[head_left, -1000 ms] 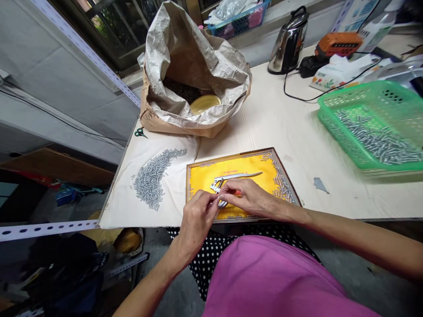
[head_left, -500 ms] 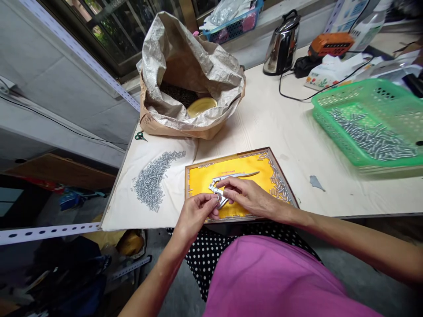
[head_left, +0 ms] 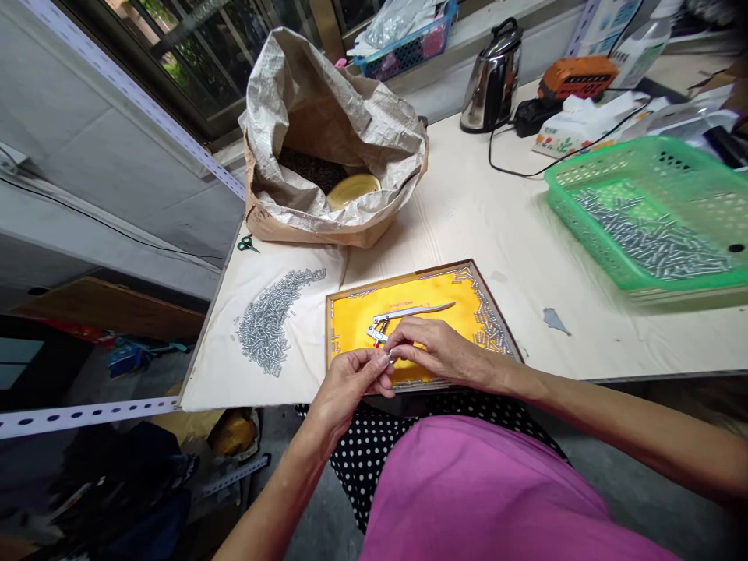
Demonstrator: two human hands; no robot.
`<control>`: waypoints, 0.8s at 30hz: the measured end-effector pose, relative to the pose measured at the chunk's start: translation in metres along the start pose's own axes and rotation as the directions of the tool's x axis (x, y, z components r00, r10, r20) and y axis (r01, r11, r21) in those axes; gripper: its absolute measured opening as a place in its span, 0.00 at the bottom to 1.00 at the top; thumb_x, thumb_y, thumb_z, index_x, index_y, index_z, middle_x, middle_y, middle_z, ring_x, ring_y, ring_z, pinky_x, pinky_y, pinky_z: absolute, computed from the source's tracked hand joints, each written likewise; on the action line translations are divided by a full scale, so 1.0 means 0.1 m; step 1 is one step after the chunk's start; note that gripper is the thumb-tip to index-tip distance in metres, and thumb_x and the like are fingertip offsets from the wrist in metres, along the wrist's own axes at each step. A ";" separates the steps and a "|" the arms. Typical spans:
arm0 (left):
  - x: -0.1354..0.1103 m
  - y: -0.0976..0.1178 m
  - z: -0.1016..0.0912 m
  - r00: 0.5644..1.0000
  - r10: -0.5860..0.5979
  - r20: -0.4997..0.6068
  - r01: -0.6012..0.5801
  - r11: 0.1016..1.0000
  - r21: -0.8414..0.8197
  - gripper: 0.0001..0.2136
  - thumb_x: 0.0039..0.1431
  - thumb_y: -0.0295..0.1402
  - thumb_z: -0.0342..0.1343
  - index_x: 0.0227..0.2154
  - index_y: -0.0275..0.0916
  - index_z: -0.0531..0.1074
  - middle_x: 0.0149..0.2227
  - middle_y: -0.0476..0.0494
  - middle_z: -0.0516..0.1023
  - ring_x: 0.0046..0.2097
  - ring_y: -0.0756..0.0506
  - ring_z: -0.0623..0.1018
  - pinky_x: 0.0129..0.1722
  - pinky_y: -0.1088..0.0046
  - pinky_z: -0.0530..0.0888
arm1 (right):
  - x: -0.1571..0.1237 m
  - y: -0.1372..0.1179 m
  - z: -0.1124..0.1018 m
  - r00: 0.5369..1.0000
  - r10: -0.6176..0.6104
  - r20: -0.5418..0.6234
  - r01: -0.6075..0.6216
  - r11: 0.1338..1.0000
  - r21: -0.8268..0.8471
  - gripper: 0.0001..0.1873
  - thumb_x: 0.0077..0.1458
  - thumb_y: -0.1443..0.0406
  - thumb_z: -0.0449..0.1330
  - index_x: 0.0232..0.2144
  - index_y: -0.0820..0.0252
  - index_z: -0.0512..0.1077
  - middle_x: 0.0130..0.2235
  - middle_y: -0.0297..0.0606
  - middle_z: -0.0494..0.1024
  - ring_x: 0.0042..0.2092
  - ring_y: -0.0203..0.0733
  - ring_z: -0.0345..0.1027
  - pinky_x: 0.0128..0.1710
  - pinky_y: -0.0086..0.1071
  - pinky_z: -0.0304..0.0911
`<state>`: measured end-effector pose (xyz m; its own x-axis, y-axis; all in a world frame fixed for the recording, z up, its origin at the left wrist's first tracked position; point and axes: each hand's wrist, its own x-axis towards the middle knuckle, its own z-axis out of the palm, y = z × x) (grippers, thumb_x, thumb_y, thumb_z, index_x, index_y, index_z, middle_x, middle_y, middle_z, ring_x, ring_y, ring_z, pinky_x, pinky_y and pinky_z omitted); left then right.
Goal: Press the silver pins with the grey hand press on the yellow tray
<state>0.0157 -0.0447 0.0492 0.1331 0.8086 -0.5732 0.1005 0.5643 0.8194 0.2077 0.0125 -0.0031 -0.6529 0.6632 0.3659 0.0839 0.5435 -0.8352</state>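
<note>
My left hand (head_left: 358,376) and my right hand (head_left: 433,347) meet at the fingertips over the front of a shallow tray (head_left: 494,288) with a yellow lining. Both are closed in a pinch, at a tiny metallic piece too small to name. Just beyond the fingers a silver hand tool like pliers (head_left: 409,312), with a long handle and a dark coil spring, lies on the yellow lining. My right hand hides its near part. Many small metal pieces, like short springs or pins (head_left: 489,327), lie along the tray's edges.
A pile of small metal pieces (head_left: 266,323) lies on the left cloth. Behind stands a large open sack (head_left: 333,226) with a yellow dish (head_left: 354,190) inside. Green scissors (head_left: 248,244), a kettle (head_left: 491,86) and a green basket (head_left: 584,238) of metal pieces surround the work area.
My hands have come closer together, fingertips now meeting slightly nearer the tray's front edge. More of the pliers-like tool's spring shows, and a red spot is visible beside it. The view has shifted slightly.
</note>
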 end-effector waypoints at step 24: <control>0.19 -0.17 -0.14 0.978 0.091 -0.185 -0.080 0.995 0.068 0.25 0.42 0.52 0.70 0.32 0.32 0.81 0.26 0.46 0.76 0.24 0.53 0.67 0.23 0.78 0.64 | -0.06 0.22 0.15 0.990 0.089 -0.113 -0.106 0.982 -0.154 0.14 0.69 0.62 0.52 0.51 0.57 0.73 0.49 0.44 0.78 0.51 0.44 0.71 0.51 0.43 0.67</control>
<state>0.0031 -0.0362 0.0245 -0.0433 0.8735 -0.4849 0.1560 0.4853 0.8603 0.2021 0.0130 -0.0301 -0.5539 0.7626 0.3341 0.2675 0.5431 -0.7959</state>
